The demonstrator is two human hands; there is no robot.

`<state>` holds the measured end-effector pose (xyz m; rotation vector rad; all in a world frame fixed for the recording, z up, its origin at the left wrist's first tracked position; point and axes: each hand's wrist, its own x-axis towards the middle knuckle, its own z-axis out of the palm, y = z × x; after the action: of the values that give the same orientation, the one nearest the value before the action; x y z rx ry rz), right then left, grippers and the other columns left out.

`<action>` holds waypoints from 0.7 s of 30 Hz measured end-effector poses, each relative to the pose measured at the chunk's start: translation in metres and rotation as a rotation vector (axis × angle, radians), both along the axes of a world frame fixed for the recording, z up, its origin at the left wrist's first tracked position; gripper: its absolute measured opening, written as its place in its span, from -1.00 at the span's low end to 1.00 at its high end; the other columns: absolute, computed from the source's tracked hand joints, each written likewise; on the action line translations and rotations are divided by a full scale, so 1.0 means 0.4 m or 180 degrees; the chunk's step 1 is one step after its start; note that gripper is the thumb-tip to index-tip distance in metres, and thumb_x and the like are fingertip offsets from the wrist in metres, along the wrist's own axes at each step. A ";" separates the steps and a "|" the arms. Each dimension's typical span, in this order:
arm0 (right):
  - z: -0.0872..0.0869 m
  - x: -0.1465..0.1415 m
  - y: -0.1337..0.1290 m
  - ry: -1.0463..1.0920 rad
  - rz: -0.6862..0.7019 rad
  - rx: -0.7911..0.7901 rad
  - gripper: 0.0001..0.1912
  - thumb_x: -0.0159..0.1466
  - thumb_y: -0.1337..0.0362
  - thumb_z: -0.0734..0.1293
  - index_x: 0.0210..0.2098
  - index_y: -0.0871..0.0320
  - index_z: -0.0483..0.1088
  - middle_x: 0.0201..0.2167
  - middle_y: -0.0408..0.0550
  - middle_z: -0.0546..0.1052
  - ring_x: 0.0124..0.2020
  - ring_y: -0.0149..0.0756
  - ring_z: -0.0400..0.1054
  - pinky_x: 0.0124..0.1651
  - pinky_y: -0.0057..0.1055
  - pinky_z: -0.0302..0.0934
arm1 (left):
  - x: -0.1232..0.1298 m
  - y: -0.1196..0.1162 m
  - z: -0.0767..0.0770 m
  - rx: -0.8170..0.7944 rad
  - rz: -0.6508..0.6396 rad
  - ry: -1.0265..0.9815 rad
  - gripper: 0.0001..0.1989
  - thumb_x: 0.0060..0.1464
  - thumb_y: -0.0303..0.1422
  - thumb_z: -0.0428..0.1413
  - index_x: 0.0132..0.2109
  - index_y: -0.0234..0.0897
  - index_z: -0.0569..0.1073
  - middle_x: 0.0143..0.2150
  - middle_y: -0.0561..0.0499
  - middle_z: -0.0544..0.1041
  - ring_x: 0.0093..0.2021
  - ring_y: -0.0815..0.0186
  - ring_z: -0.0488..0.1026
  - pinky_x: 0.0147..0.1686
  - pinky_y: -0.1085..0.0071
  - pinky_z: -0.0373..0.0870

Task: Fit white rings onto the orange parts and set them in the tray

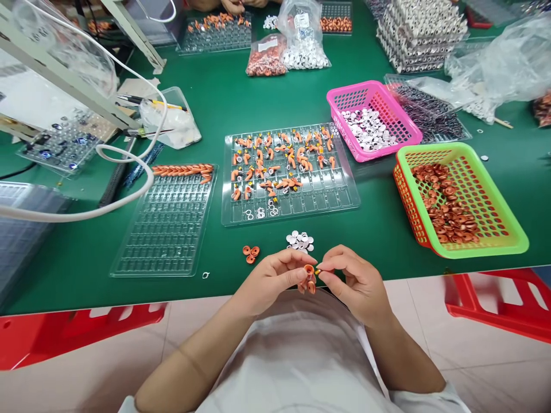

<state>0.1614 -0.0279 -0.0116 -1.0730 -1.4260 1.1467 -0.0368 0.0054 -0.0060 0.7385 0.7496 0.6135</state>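
Close to my body, at the table's front edge, my left hand (279, 279) is closed on small orange cup-shaped parts (309, 271). My right hand (353, 281) pinches a tiny yellowish piece (318, 271) right beside them. Just beyond my fingers lies a heap of white discs (300, 241). A few loose orange cups (250, 253) sit to the left of it. Farther back, a clear compartment tray (327, 198) carries rows of orange curved parts (259, 158) with yellow and dark bits, plus several white rings (260, 213) in its front row.
A second clear tray (159, 229) holds a row of orange parts on the left. At right stand a pink basket (374, 152) of white discs and a green basket (486, 250) of copper-coloured cups. A white cable (129, 198) loops at left. A co-worker's hand (232, 6) shows at the back.
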 end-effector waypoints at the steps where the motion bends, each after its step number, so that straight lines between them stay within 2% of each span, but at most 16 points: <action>1: 0.000 0.000 -0.001 0.0000 0.0003 -0.0013 -0.81 0.31 0.43 0.36 -0.17 0.01 0.52 -0.33 -0.12 0.48 -0.28 -0.32 0.38 -0.30 -0.40 0.26 | -0.001 0.000 -0.001 -0.0005 0.0007 -0.0007 -0.80 0.16 -0.31 0.26 -0.10 -0.32 0.57 -0.33 -0.03 0.58 -0.34 0.33 0.55 -0.28 0.43 0.47; 6: -0.001 -0.003 -0.006 -0.0023 -0.0069 -0.0106 -0.85 0.32 0.40 0.36 -0.18 0.01 0.51 -0.32 -0.12 0.49 -0.28 -0.31 0.40 -0.27 -0.38 0.30 | 0.001 -0.001 0.012 0.0113 -0.0067 0.0257 -0.77 0.15 -0.31 0.26 -0.07 -0.30 0.60 -0.22 -0.06 0.60 -0.30 0.33 0.55 -0.21 0.40 0.49; 11: -0.001 -0.014 -0.010 -0.0114 -0.0081 -0.0205 -0.88 0.34 0.39 0.34 -0.21 0.04 0.48 -0.31 -0.11 0.51 -0.30 -0.32 0.42 -0.27 -0.39 0.32 | 0.009 -0.012 0.030 0.0400 0.0052 0.0756 -0.78 0.16 -0.33 0.24 -0.07 -0.34 0.56 -0.12 -0.13 0.59 -0.12 0.21 0.54 -0.04 0.27 0.51; 18: -0.012 -0.019 -0.008 -0.0294 -0.0184 -0.0166 -0.92 0.35 0.36 0.34 -0.20 0.05 0.46 -0.27 -0.11 0.54 -0.24 -0.31 0.42 -0.18 -0.36 0.31 | -0.002 -0.013 0.029 0.1511 0.0098 0.1153 -0.83 0.22 -0.39 0.16 -0.05 -0.18 0.57 -0.05 -0.10 0.45 0.04 0.21 0.42 -0.05 0.37 0.50; 21: -0.011 -0.015 -0.009 -0.0290 -0.0184 -0.0262 -0.94 0.36 0.32 0.33 -0.20 0.05 0.45 -0.30 -0.11 0.54 -0.28 -0.31 0.42 -0.20 -0.36 0.31 | -0.005 -0.004 0.036 0.2023 0.0070 0.1423 -0.80 0.21 -0.44 0.17 -0.05 -0.14 0.59 -0.13 -0.08 0.45 -0.03 0.24 0.43 -0.05 0.35 0.47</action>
<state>0.1553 -0.0315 -0.0158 -1.2305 -1.4188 1.1358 -0.0386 0.0039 0.0085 1.4872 0.9827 0.7245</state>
